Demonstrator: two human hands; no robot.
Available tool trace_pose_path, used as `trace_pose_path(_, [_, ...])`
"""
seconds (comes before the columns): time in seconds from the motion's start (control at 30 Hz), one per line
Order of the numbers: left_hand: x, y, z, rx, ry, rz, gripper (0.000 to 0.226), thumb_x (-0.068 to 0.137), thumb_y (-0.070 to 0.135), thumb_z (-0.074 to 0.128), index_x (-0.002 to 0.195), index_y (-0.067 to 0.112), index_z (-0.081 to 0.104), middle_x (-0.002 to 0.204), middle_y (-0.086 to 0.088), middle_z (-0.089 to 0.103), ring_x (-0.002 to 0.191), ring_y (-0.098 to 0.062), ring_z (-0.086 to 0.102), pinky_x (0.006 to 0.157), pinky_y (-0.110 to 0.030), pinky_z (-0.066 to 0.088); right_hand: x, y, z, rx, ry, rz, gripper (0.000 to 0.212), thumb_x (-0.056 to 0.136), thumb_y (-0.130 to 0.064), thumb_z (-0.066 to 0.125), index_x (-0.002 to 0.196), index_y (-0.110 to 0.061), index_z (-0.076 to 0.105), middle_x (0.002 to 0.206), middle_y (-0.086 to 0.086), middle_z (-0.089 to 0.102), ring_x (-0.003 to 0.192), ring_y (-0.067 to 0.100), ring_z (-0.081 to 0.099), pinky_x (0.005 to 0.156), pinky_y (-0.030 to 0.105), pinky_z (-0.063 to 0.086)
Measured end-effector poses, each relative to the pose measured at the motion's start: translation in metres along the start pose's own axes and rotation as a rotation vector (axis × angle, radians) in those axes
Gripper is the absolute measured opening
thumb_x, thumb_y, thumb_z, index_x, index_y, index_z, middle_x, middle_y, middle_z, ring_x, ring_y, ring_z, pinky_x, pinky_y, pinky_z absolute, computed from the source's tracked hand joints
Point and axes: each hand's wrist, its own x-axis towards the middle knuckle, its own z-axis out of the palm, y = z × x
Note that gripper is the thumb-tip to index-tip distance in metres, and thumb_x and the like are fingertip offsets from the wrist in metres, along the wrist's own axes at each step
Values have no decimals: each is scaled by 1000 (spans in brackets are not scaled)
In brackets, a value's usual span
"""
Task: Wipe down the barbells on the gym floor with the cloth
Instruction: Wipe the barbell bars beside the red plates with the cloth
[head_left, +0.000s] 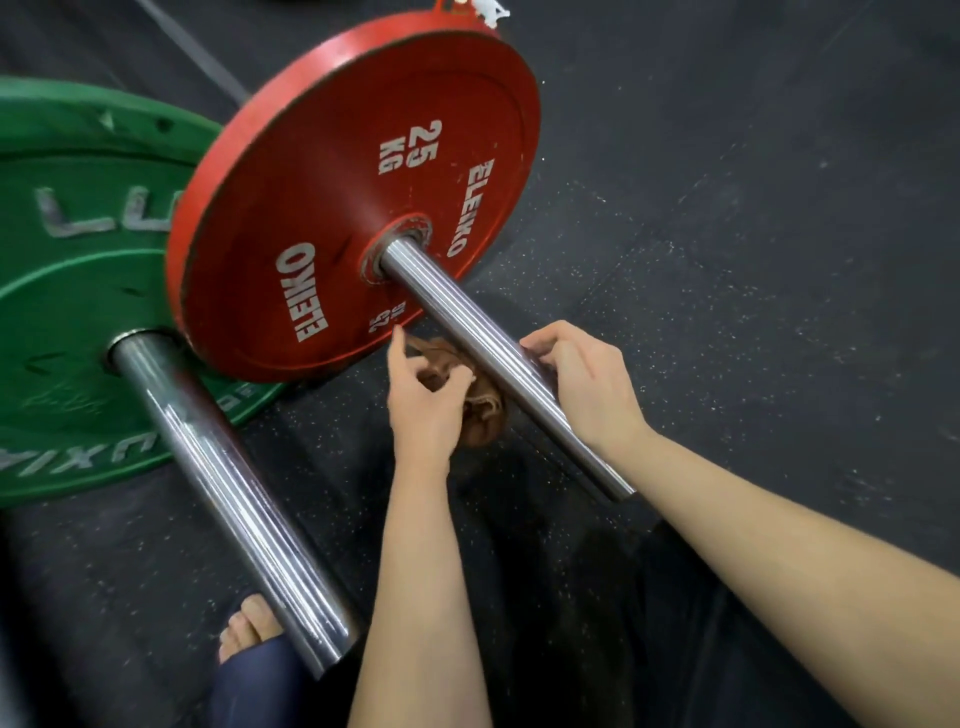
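My left hand (423, 410) has its fingers curled loosely around a brown cloth (480, 410), pinching the bunched fabric just beside the near sleeve (498, 358), with the forefinger lifted toward the red plate (353, 197). The cloth hangs under and against the sleeve's left side. My right hand (584, 379) lies over the top of the same sleeve, fingers curved down around the steel, thumb on the near side; it grips the bar and nothing else. That sleeve runs up into the hub of the red plate, marked 25 KG, which stands on the black rubber floor (753, 260). To the left, a second sleeve (234, 493) comes out of a green plate (78, 312). My toes (249, 623) show by its end.
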Motion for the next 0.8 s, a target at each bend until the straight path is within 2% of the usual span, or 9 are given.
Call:
trace_pose_path(0.1, [-7, 15, 12, -108, 318, 49, 80, 90, 19, 73, 154, 43, 31, 134, 6, 53, 114, -14, 57, 95, -36, 52, -3, -2, 2, -121, 3, -5, 30, 98, -23, 36, 102, -27, 65, 96, -12, 67, 92, 6, 60, 82, 35, 51])
trace_pose_path(0.2, [-14, 21, 19, -162, 497, 200, 57, 87, 25, 73, 138, 41, 51, 124, 9, 56, 112, -11, 60, 91, -31, 54, 0, -6, 7, -329, -47, 4, 23, 104, -32, 36, 110, -24, 57, 96, -5, 65, 86, 13, 58, 76, 38, 50])
trace_pose_path(0.27, [-14, 26, 19, -98, 514, 400, 35, 84, 24, 72, 118, 28, 67, 114, 10, 64, 108, -8, 62, 92, -28, 54, 1, -8, 10, -417, -77, 11, 27, 106, -40, 32, 109, -24, 53, 91, -4, 63, 81, 17, 58, 72, 39, 49])
trace_pose_path(0.37, [2, 30, 17, -56, 477, 563, 17, 83, 15, 70, 100, 12, 73, 106, 1, 69, 106, -12, 65, 93, -30, 55, 4, -4, 12, -451, -76, 29, 32, 107, -45, 28, 103, -24, 52, 85, -5, 60, 79, 18, 56, 70, 40, 46])
trace_pose_path(0.47, [18, 36, 15, -18, 465, 609, 13, 84, 11, 70, 97, 10, 72, 103, 0, 69, 103, -13, 66, 91, -29, 55, 2, -4, 13, -498, -67, 30, 37, 107, -49, 25, 95, -26, 51, 80, -8, 57, 76, 15, 55, 69, 41, 48])
trace_pose_path(0.57, [32, 45, 20, 104, 423, 695, 12, 83, 7, 72, 96, 7, 72, 99, -3, 69, 96, -11, 65, 85, -25, 53, 4, -8, 16, -635, -92, 58, 42, 105, -53, 16, 88, -27, 45, 73, -9, 52, 64, 10, 52, 61, 37, 44])
trace_pose_path(0.67, [39, 55, 30, 293, 412, 779, 12, 81, 10, 74, 93, 10, 73, 94, -1, 68, 86, -17, 67, 73, -33, 56, 6, -13, 15, -680, -139, 91, 43, 101, -55, 7, 84, -30, 37, 70, -10, 48, 57, 8, 46, 55, 35, 37])
trace_pose_path(0.8, [44, 71, 38, 390, 406, 720, 12, 79, 15, 72, 91, 13, 73, 93, 2, 69, 86, -16, 67, 73, -28, 53, 10, -9, 15, -696, -98, 79, 42, 104, -52, 14, 85, -29, 44, 73, -12, 50, 63, 10, 49, 54, 35, 42])
